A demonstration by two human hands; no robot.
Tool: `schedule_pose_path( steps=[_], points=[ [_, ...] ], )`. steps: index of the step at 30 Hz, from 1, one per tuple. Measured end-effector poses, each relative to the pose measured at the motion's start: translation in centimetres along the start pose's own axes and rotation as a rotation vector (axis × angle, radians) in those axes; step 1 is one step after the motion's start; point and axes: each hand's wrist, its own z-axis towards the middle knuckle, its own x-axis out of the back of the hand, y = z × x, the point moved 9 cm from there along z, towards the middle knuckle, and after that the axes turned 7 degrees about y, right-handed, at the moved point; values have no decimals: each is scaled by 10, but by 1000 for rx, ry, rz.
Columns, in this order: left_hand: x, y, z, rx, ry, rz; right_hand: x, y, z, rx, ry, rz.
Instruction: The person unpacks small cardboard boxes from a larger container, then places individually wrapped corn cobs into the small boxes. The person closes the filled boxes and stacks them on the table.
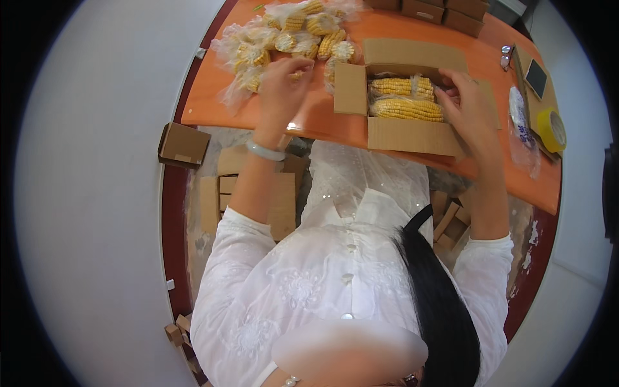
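On the orange table, an opened cardboard box [415, 136] has its flaps folded outward. Inside lie yellow corn cobs [406, 109] in clear plastic, one row beside another. My right hand [462, 99] is at the box's right side, fingers apart, their tips close to the cob ends. My left hand [285, 87] is over the near side of a pile of plastic-wrapped corn pieces [295, 41], left of the box. Its fingers are curled, with a bit of yellow corn showing by them; whether they grip it cannot be made out.
Closed brown boxes [422, 10] stand at the table's far edge. To the right are eyeglasses [506, 58], a phone-like device [536, 80], yellow tape [551, 129] and a printed plastic bag [521, 118]. Below the table sit an open carton [285, 203] and a small box [184, 145].
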Motion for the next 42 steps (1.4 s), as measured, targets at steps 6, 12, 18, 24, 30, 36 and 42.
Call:
schedule_pose_path(
  steps=[6, 12, 18, 24, 30, 36, 42],
  points=[
    [57, -93, -40, 239, 146, 131, -3, -36, -16, 29, -25, 194],
    [26, -43, -19, 17, 69, 331, -20, -69, -32, 59, -65, 328],
    [-26, -51, -8, -105, -63, 388, -24, -79, -44, 113, -85, 324],
    [-37, -64, -11, 4, -173, 531, -24, -75, -46, 97, -108, 321],
    [7, -41, -14, 143, 115, 10, -23, -92, -35, 135, -48, 423],
    [13, 10, -36, 746, 19, -1074, -55, -131, -16, 135, -75, 616],
    [1, 39, -61, 758, -45, -1362, -76, -151, -6, 111, -139, 756]
  ],
)
